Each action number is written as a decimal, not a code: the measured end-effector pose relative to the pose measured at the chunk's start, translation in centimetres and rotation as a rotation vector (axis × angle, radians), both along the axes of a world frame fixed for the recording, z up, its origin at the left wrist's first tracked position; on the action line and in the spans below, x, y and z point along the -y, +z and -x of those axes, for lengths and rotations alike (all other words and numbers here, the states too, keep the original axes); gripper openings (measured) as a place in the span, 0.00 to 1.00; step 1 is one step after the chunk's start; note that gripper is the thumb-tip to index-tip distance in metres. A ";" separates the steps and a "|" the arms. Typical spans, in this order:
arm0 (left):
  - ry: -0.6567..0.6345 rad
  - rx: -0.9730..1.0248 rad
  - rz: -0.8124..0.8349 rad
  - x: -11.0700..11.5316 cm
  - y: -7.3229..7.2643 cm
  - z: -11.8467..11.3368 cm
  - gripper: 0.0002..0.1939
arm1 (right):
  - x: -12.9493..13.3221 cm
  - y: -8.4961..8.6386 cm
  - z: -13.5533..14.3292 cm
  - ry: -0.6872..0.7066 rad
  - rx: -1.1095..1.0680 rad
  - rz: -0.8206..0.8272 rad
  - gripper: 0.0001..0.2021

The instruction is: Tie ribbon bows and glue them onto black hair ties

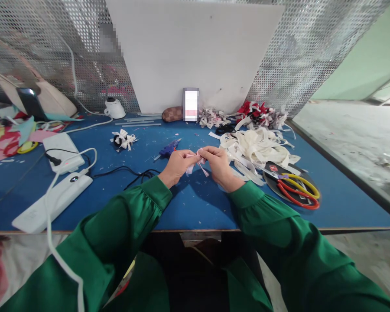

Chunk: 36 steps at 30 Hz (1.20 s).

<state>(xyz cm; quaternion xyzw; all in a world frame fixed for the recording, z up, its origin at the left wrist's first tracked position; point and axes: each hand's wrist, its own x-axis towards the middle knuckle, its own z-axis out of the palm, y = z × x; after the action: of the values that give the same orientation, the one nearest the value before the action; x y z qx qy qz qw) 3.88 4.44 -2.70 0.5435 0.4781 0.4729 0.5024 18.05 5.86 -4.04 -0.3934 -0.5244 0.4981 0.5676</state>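
Note:
My left hand [179, 166] and my right hand [217, 164] meet above the middle of the blue table, fingertips close together. Between them is a small pale pink ribbon [190, 169], pinched from both sides, with loose tails hanging down. Part of the ribbon is hidden behind my fingers. Just beyond my left hand lies a blue glue gun [169, 149]. To the right of my right hand spreads a heap of white ribbon strips [256, 146]. Scissors with red and yellow handles [299, 190] rest on a dark round plate [269, 184] farther right.
White power strips [53, 201] with cables occupy the left side. A small bow pile [124, 139], clear glue sticks [139, 121], a brown checked case [172, 114] and an upright phone [191, 104] stand farther back. Red and white bows [258, 113] lie at the back right.

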 end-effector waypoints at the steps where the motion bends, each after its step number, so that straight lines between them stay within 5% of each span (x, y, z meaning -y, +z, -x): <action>1: -0.011 0.000 0.004 0.0 0.0 0.0 0.21 | 0.1 -0.1 0.1 -0.001 -0.004 0.001 0.11; 6: -0.016 -0.037 -0.007 0.0 -0.2 0.1 0.21 | 0.0 -0.3 0.3 -0.013 0.002 0.010 0.14; 13: 0.147 0.006 -0.082 -0.2 -0.9 0.0 0.21 | 0.2 0.1 0.4 0.118 -0.025 0.128 0.20; 20: 0.031 0.119 -0.009 -0.4 -0.4 0.1 0.26 | -0.5 -0.3 -0.1 -0.042 -0.014 0.090 0.22; 27: 0.177 0.020 -0.091 -0.4 -0.3 0.4 0.12 | -0.5 0.2 -0.3 0.012 0.032 0.088 0.22; 36: 0.232 -0.347 -0.257 -0.2 -0.5 0.9 0.12 | -0.5 -0.1 0.0 0.012 0.001 0.140 0.16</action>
<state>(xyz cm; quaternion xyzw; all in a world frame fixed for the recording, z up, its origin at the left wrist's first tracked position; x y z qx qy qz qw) 3.01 4.68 -3.22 0.6173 0.5524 0.4840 0.2820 18.01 6.38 -4.16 -0.4293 -0.4910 0.5366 0.5355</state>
